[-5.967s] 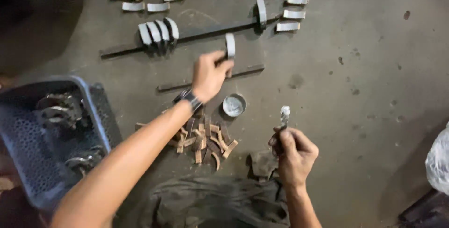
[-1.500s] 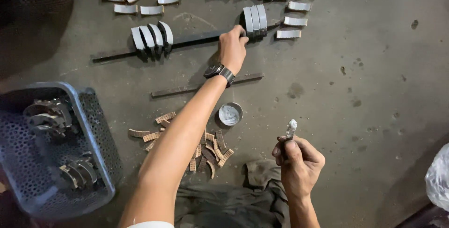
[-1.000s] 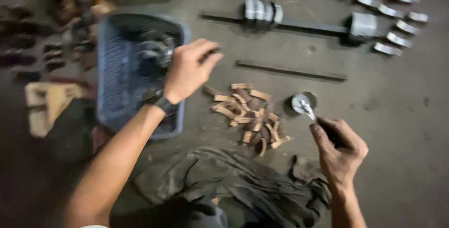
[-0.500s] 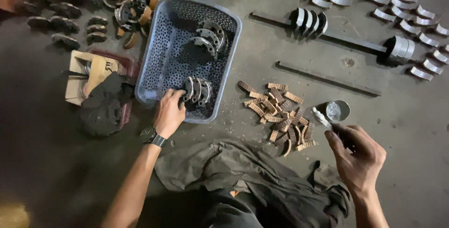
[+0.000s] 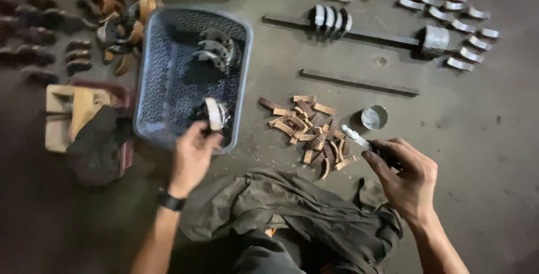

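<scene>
1. over the near rim of the blue perforated basket (image 5: 168, 91), the left hand (image 5: 192, 156) has its fingers curled around a curved metal shoe (image 5: 214, 113), lifting it at the basket's front right corner.
2. further curved shoes (image 5: 216, 49) lie at the basket's far end.
3. right hand (image 5: 405, 176) is closed in a fist-like grip on a small brush (image 5: 359, 138), its pale tip pointing up-left toward the small round tin (image 5: 374, 117).
4. between the two hands, a heap of brown lining strips (image 5: 309, 131) lies on the concrete floor (image 5: 494, 139), just beside the tin.
5. beyond the heap, a flat dark bar (image 5: 359, 82); further off, a long rod (image 5: 370, 35) threaded with several pale curved pieces.
6. loose curved pieces (image 5: 449, 10) in rows at top right.
7. dark cloth (image 5: 292, 218) spread near the lap.
</scene>
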